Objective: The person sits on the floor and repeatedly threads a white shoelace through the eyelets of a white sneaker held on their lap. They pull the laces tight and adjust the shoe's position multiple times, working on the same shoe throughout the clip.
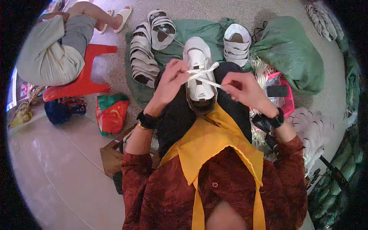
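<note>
Head view: my left grip (175, 75) and right grip (242, 86), both nearly closed, are pinching crossed white laces (209, 82) over the shoe (202, 92), which is resting between them, upper centre of frame.

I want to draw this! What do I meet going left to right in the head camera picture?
Dark blue bundle, red-and-green bag, left hand, white shoe, right hand, pink basket, grey bundle at top right.
</note>
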Motion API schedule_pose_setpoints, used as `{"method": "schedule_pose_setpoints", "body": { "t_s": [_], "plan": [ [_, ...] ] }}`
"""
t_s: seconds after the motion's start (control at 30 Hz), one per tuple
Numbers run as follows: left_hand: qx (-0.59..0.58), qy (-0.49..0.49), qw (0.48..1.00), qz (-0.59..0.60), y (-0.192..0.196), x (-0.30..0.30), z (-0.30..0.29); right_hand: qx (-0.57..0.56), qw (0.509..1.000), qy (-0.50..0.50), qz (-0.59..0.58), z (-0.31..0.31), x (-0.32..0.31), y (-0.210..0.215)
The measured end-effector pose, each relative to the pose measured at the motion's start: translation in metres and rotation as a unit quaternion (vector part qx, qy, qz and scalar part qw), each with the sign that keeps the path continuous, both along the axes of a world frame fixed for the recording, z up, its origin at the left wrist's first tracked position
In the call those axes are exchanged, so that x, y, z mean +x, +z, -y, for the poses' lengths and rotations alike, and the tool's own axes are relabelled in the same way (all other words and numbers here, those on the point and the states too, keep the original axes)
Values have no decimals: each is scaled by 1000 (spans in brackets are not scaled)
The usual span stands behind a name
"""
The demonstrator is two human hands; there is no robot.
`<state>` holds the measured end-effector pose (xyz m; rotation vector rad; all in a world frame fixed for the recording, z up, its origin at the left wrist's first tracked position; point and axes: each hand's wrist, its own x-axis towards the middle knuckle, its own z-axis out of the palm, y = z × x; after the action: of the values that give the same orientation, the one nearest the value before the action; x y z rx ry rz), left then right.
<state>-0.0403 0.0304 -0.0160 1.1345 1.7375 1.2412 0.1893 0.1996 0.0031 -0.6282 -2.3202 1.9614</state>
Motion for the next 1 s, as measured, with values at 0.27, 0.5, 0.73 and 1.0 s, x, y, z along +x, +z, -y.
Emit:
{"method": "schedule_pose_setpoints", "body": {
  "t_s": [0.27, 0.5, 0.73, 1.0],
  "plan": [
    [18, 30, 993, -114, -10, 12, 1, -59, 996, -18, 72, -21, 36, 4],
    [-9, 74, 991, -112, 7, 25, 5, 339, 929, -22, -143, -12, -32, 10],
    [-57, 84, 995, -14, 6, 24, 10, 315, 934, 32, -167, -20, -51, -20],
    [-15, 77, 990, 120, -2, 20, 10, -118, 987, 5, -105, -20, -47, -8]
  ]
}}
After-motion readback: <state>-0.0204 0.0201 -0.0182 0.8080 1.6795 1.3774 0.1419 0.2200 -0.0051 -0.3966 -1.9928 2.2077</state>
